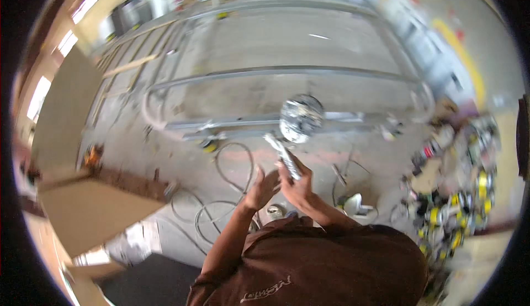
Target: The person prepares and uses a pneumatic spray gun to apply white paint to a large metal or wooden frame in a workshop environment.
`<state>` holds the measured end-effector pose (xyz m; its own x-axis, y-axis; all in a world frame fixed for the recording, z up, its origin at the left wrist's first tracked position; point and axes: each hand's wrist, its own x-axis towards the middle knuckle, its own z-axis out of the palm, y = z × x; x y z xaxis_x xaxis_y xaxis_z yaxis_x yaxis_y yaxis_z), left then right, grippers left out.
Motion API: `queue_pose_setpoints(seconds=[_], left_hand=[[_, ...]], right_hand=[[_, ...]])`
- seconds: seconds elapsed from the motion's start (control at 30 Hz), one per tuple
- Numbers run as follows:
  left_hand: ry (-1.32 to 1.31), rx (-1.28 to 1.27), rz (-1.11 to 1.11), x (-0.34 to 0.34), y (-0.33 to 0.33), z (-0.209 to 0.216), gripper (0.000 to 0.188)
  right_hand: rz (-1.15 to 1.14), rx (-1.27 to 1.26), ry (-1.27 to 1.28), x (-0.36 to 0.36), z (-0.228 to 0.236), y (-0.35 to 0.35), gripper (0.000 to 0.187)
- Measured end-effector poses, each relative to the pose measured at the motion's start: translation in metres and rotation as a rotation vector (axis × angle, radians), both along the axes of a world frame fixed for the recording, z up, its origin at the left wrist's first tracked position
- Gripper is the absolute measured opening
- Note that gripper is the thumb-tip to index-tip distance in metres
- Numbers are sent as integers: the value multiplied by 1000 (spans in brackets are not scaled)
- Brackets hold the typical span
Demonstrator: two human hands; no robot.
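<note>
My right hand [296, 183] is closed around a long silver object [284, 152], tilted up and away to the left; blur hides its exact kind. My left hand [263, 189] is close beside it, thumb raised and fingers apart, with nothing seen in it. Just beyond the silver object is a round white container [301, 118], smeared grey and black on top, in front of a long metal bar [237, 123].
A large frame of metal tubes [309, 70] spreads across the floor. Hoses [220, 217] loop near my left side. Several cans and yellow-marked items [455, 212] crowd the right. Cardboard [99, 209] and a leaning panel [63, 118] are at the left.
</note>
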<state>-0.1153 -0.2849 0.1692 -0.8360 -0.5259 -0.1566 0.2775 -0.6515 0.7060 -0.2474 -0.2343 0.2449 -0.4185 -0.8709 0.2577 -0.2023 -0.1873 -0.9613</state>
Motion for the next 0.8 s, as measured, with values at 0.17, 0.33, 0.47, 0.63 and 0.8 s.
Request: queue_pose_setpoints(seconds=[0.17, 0.33, 0.47, 0.63, 0.8], left_hand=[[-217, -342, -439, -12, 50, -88, 72], [-703, -800, -759, -3, 60, -160, 62], [-1059, -968, -698, 45, 57, -221, 55], [-1485, -856, -417, 155, 22, -253, 56], [-1499, -879, -622, 242, -7, -232, 63]], right_hand=[[-203, -156, 64, -45, 28, -19, 33], [-357, -146, -42, -72, 61, -6, 21], [-559, -142, -8, -118, 76, 6, 22], [-868, -139, 88, -160, 93, 15, 26], [-1045, -161, 220, -157, 96, 22, 34]])
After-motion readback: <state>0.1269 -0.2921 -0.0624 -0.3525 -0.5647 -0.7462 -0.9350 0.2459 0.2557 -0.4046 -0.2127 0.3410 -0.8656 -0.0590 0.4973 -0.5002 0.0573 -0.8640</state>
